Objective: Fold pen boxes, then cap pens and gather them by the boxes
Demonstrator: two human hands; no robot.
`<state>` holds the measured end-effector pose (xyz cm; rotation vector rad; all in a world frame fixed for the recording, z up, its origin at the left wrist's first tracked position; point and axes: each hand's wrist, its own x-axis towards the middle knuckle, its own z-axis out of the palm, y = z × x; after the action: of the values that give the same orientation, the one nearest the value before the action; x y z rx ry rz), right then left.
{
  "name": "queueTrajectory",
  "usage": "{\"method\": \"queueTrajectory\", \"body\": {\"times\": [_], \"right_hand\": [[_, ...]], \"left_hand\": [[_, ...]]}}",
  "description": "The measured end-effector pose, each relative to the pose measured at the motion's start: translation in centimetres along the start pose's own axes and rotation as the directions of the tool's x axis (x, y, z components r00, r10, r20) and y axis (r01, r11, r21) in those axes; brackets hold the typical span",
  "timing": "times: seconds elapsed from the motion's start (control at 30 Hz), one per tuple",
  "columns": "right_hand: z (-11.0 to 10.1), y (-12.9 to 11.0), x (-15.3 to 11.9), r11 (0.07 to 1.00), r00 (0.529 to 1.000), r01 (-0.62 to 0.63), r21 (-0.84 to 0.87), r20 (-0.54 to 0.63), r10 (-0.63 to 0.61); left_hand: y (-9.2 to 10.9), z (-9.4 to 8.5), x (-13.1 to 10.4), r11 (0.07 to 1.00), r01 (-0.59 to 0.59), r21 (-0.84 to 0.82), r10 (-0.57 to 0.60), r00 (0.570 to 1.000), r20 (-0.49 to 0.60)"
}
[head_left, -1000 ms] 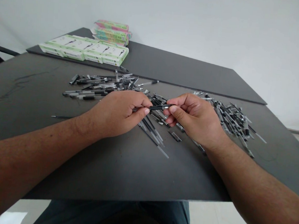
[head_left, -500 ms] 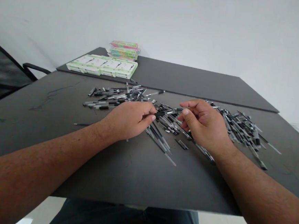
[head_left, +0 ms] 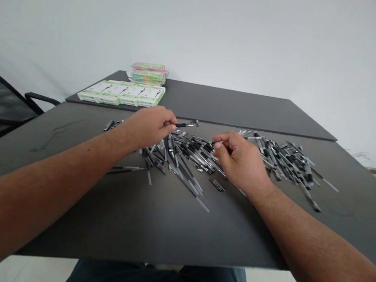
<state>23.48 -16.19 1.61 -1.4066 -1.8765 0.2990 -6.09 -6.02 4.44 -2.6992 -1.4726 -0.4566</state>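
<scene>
A black and clear pen part sticks out to the right from between the thumb and fingers of my left hand, above the back of the loose parts. My right hand is over the right side of the middle pile of pen parts, its thumb and forefinger close together; whatever lies between them is too small to name. Thin clear and dark refills fan out toward the front of that pile. A few short dark pieces lie just left of my right wrist.
Another pile of pen parts spreads on the right of the dark table. Flat green and white boxes and a stack of colourful packs stand at the back left. A black chair is at the left edge.
My left hand has moved left and away from me with the pen part, uncovering refills beneath. My right hand has shifted slightly left and lower. The hands are farther apart, and the view has shifted slightly.
</scene>
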Motion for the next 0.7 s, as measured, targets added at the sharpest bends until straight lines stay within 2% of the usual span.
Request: {"method": "queueTrajectory", "body": {"times": [0.07, 0.13, 0.23, 0.33, 0.5, 0.7], "right_hand": [[0.2, 0.0, 0.0, 1.0, 1.0, 0.023, -0.005, 0.011, -0.023], [0.3, 0.0, 0.0, 0.999, 0.999, 0.044, -0.007, 0.024, -0.044], [0.4, 0.0, 0.0, 0.997, 0.996, 0.071, -0.024, 0.047, -0.069], [0.5, -0.1, 0.0, 0.997, 0.995, 0.075, -0.036, 0.067, -0.072], [0.5, -0.4, 0.0, 0.998, 0.99, 0.065, -0.024, 0.125, -0.061], [0.2, -0.9, 0.0, 0.997, 0.984, 0.062, -0.038, 0.17, -0.054]], "left_hand": [[-1.4, 0.2, 3.4, 0.995, -0.001, 0.103, -0.001, 1.0, 0.017], [-2.8, 0.8, 7.0, 0.978, 0.082, 0.192, -0.094, 0.994, 0.051], [-4.3, 2.6, 11.9, 0.961, 0.132, 0.241, -0.156, 0.984, 0.082], [-5.3, 4.6, 15.2, 0.949, 0.144, 0.281, -0.183, 0.976, 0.119], [-6.3, 7.2, 17.8, 0.944, 0.123, 0.306, -0.181, 0.969, 0.169], [-7.7, 8.9, 18.5, 0.95, 0.116, 0.29, -0.171, 0.97, 0.172]]}}
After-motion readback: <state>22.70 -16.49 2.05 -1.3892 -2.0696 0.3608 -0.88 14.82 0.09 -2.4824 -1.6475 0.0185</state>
